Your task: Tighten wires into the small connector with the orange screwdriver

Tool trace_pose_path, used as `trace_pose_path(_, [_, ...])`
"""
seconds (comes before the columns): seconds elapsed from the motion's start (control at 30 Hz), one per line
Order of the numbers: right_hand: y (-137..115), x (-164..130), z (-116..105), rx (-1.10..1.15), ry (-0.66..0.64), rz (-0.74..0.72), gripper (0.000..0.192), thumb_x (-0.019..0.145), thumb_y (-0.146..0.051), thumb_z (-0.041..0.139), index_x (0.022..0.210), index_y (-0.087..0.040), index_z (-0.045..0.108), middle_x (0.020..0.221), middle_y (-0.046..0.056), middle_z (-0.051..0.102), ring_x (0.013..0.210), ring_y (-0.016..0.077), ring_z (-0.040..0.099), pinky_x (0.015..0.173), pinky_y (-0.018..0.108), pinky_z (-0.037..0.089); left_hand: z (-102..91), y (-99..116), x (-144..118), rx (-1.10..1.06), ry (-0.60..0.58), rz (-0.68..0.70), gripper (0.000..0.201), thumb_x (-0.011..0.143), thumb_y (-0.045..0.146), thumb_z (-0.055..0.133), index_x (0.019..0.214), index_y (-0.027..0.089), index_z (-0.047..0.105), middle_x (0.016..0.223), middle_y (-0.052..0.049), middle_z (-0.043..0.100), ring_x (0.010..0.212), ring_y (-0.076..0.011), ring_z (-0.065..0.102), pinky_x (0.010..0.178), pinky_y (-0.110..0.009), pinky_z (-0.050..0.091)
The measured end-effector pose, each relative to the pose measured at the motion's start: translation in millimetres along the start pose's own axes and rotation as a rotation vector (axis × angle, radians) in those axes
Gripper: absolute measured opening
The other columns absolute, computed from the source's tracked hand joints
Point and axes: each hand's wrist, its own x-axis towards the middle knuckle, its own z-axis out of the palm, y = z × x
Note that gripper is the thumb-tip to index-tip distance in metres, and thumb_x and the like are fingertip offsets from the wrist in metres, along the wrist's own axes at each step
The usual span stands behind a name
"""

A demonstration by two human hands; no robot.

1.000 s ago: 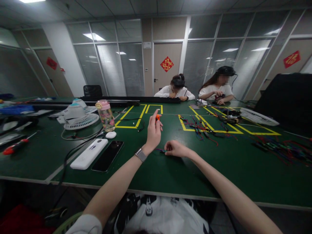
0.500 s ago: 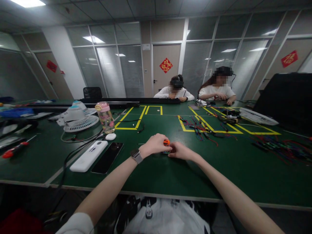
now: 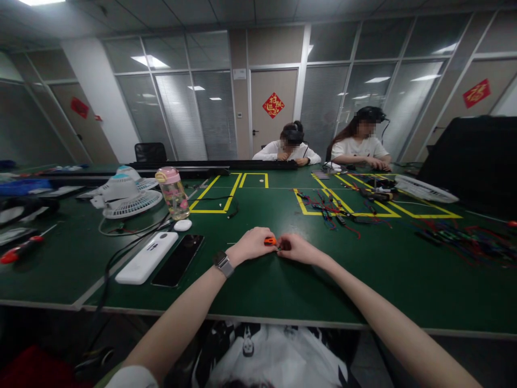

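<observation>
My left hand (image 3: 253,243), with a watch at its wrist, is closed around a screwdriver with an orange handle (image 3: 270,241). The handle's end points right, and a thin shaft shows on the other side of the hand. My right hand (image 3: 298,249) is right beside it, fingers curled and pinched together close to the handle's end. Something tiny shows at those fingertips, too small and covered to name. Both hands rest low over the green table (image 3: 258,293).
Left of my hands lie a black phone (image 3: 179,261), a white power bank (image 3: 147,257) and a white case (image 3: 182,225). Behind them stand a bottle (image 3: 173,194) and white fans (image 3: 131,196). Wired parts (image 3: 329,207) lie right. Two people sit across the table.
My left hand has turned and shifted slightly left, tipping the orange handle from raised to nearly flat. My right fingers have curled in more. The right-hand person across has brought both hands together.
</observation>
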Motion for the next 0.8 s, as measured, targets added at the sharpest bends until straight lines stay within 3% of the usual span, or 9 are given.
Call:
trace_pose_path(0.33, [1,1,3,-0.014,0.027,0.014,0.012,0.072,-0.015,0.068,0.082,-0.013,0.065,0.066,-0.001,0.059,0.060,0.0123,0.053,0.055,0.022,0.039,-2.1,0,-2,0.107,-0.050,-0.051,0.016,0.079,0.033,0.068,0.087,0.019,0.069,0.090,-0.004,0.067,0.082,-0.0189,0.063,0.067,-0.024,0.042])
trace_pose_path(0.6, [2,0,3,0.001,0.038,-0.011,0.011,0.071,-0.015,0.068,0.082,-0.013,0.067,0.067,0.000,0.060,0.061,0.0128,0.055,0.055,0.022,0.039,3.0,-11,1,-0.002,-0.067,-0.099,0.023,0.077,0.039,0.070,0.089,0.019,0.070,0.092,-0.003,0.067,0.083,-0.0175,0.062,0.067,-0.023,0.042])
trace_pose_path(0.8, [-2,0,2,-0.012,0.043,-0.007,0.010,0.071,-0.015,0.068,0.081,-0.013,0.067,0.067,0.000,0.062,0.062,0.0130,0.056,0.055,0.022,0.040,0.5,-7,0,-0.045,-0.053,-0.121,0.023,0.076,0.039,0.070,0.081,0.017,0.070,0.084,-0.003,0.067,0.075,-0.0164,0.061,0.062,-0.022,0.041])
